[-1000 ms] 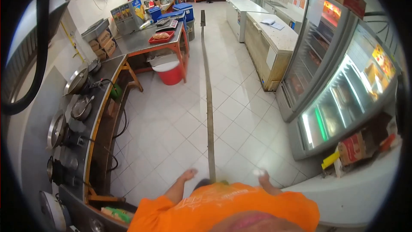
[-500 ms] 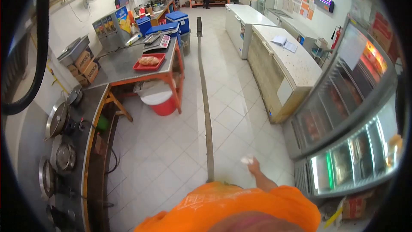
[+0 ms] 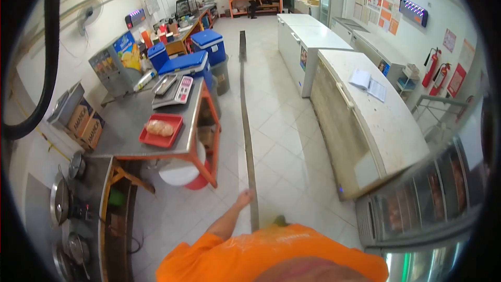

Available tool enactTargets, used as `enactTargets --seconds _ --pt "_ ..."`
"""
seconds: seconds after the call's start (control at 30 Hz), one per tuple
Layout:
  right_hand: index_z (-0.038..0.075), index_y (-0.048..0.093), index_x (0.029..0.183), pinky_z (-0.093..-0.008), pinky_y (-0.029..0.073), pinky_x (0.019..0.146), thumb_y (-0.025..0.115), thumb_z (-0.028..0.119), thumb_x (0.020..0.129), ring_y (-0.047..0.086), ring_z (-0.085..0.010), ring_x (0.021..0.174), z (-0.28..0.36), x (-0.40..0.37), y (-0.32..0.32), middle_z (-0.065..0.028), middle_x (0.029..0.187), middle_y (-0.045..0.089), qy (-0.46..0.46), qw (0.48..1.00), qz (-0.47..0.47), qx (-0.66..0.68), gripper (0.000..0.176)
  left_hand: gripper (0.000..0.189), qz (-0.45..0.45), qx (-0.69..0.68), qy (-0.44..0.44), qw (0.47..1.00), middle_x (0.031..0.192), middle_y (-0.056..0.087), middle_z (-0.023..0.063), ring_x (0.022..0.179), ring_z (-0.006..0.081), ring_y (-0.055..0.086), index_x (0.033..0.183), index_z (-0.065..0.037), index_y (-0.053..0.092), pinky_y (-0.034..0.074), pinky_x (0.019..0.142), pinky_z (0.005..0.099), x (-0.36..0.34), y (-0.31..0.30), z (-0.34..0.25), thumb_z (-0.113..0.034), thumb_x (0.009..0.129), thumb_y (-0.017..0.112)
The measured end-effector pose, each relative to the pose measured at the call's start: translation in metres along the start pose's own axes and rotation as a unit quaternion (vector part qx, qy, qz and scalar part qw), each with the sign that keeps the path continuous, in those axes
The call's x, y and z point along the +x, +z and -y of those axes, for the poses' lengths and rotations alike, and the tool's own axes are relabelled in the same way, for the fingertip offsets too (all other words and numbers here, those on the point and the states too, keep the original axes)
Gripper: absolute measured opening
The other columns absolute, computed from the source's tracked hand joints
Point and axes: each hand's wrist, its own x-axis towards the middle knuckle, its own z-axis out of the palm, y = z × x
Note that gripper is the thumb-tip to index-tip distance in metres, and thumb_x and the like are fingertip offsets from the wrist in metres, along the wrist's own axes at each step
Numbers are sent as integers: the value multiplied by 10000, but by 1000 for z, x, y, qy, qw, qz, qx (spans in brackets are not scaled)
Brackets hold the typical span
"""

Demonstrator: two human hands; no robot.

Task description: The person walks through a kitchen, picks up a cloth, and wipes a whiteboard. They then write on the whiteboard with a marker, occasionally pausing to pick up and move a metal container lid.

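My left hand (image 3: 244,197) is stretched forward over the tiled floor, beside the dark drain strip (image 3: 254,210). Its fingers look curled in, and nothing shows in them. My right hand is out of view. Ahead and to the left of the left hand, a red tray (image 3: 178,126) with a pale piece of meat (image 3: 159,128) lies on a steel-topped table (image 3: 121,134). Behind the tray stands a weighing scale (image 3: 182,91) with a metal pan.
To the right are chest freezers (image 3: 371,120), one with an open notebook (image 3: 368,84) on top, and a glass-fronted display fridge (image 3: 417,198). Pans (image 3: 61,198) line the left counter. Blue coolers (image 3: 209,43) stand beyond the table. A person (image 3: 254,2) is at the far shelves.
I have moved forward, so the table and freezers are closer. My left hand has swung into view. My right hand, with a small white thing in it, has gone out of view.
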Motion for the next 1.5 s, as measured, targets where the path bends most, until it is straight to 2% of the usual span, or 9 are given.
enactTargets --seconds 0.13,0.17,0.3,0.47,0.73,0.87,1.07,1.27,1.5 --pt "31 569 1029 -361 486 814 689 75 723 614 -259 946 180 141 114 -127 966 640 -114 991 63 15 332 426 86 117 -51 988 1138 614 210 1020 362 585 1136 -34 615 440 922 439 -9 -14 21 -368 935 445" --pt "28 569 1089 -350 488 832 696 78 719 619 -259 972 241 169 142 -146 1019 645 -168 984 60 9 395 398 56 299 72 950 1122 612 222 1052 367 569 1145 -64 620 447 917 433 -13 -25 56 -344 921 446" --pt "55 584 1134 -374 480 878 632 81 772 620 -312 1029 478 267 254 -154 1063 659 -279 952 106 60 366 434 -6 189 -232 954 1149 607 209 1071 370 564 1161 -70 610 436 937 437 -34 -65 67 -384 928 422" --pt "45 582 1131 -387 481 874 629 91 780 623 -328 1021 651 323 329 -178 1048 656 -291 939 157 94 357 493 23 221 -330 917 1173 601 207 1101 364 557 1182 -54 595 421 961 440 81 -123 15 -432 932 403" --pt "51 544 1190 -412 450 926 644 110 745 569 -349 1119 574 444 372 -188 1144 623 -109 989 93 -18 461 590 103 409 -157 893 1211 590 204 1148 354 545 1215 -28 572 397 999 444 538 -197 -124 -510 937 374" --pt "28 537 1189 -412 447 926 651 108 731 566 -352 1118 567 474 363 -199 1146 614 -9 999 36 -33 478 437 -18 214 83 973 1012 663 206 958 341 634 1064 -4 620 491 848 416 754 -203 -340 -391 863 589" --pt "7 535 1177 -416 445 923 648 94 720 566 -357 1105 673 601 406 -205 1131 609 31 998 26 -57 479 330 -52 -40 114 991 904 675 98 778 162 638 1064 -28 616 511 747 314 935 -170 -516 -313 897 597" --pt "-14 532 1166 -421 442 921 645 81 710 565 -362 1093 921 801 581 -210 1117 605 -158 980 105 -65 479 312 -34 -15 85 996 979 656 88 777 152 617 1104 -45 612 509 690 297 1007 -208 -417 -277 895 606" --pt "4 545 1142 -425 461 905 610 22 729 588 -385 1049 1305 910 750 -213 1067 630 -336 926 163 62 419 272 -84 99 -357 925 935 658 119 814 224 611 1091 -20 616 496 701 369 955 -322 -353 -169 874 549"
